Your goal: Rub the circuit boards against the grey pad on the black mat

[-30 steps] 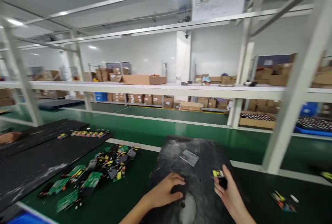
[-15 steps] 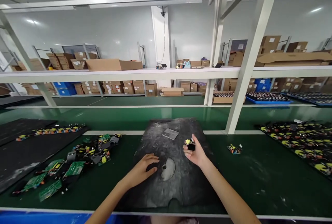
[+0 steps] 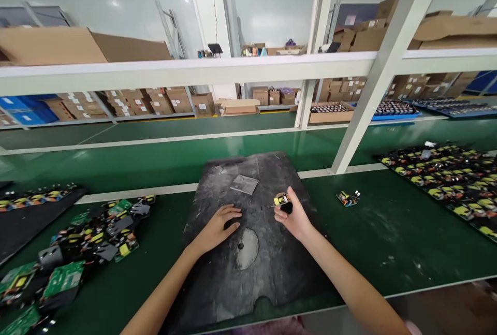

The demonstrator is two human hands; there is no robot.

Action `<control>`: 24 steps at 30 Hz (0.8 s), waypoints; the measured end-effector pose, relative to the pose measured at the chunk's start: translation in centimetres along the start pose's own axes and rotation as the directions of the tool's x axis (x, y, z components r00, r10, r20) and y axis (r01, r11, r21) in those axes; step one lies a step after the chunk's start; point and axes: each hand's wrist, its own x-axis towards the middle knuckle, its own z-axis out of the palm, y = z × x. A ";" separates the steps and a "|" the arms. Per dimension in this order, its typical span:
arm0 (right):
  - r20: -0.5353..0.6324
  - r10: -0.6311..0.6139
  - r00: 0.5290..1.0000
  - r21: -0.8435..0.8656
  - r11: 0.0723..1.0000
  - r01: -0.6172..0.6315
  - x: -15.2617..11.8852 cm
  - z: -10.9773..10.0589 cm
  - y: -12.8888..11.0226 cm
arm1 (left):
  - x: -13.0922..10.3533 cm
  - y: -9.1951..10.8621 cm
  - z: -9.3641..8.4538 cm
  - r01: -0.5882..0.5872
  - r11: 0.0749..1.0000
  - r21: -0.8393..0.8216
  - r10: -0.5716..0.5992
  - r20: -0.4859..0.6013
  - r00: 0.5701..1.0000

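Note:
My right hand (image 3: 293,215) is closed around a small circuit board (image 3: 282,200) with yellow and black parts, held above the right side of a worn black mat (image 3: 287,267). The fingers hide part of the board. My left hand (image 3: 217,227) hovers over or rests on the mat's left side, thumb and fingers apart, with nothing in it. Close to its thumb is a pale round patch (image 3: 248,249) with a dark hole. Farther back on the mat lies a flat grey plate (image 3: 245,184).
A loose pile of circuit boards (image 3: 104,231) lies on the left. One single board (image 3: 348,199) sits to the right of the mat. Rows of boards (image 3: 446,185) fill the far right. A slanted white post (image 3: 373,97) and a shelf (image 3: 233,71) stand beyond the bench.
The view has tilted down and turned slightly. My right hand still holds the circuit board, now turned to show more of its parts. My left hand remains spread near the round patch.

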 end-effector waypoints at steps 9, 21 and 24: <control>-0.100 -0.027 0.995 -0.060 0.998 0.021 0.5 -0.7 0.6 | -0.4 -0.2 1.0 -0.013 0.999 -0.043 0.013 0.004 1.000; -0.039 0.148 0.988 -0.099 0.983 -0.151 -0.5 -0.2 1.1 | 0.0 0.0 2.2 -0.099 0.993 -0.060 0.097 -0.039 0.995; -0.041 0.193 0.980 -0.103 0.975 -0.196 -0.5 -0.3 1.1 | 0.0 0.0 2.2 -0.093 0.993 -0.070 0.088 -0.071 0.994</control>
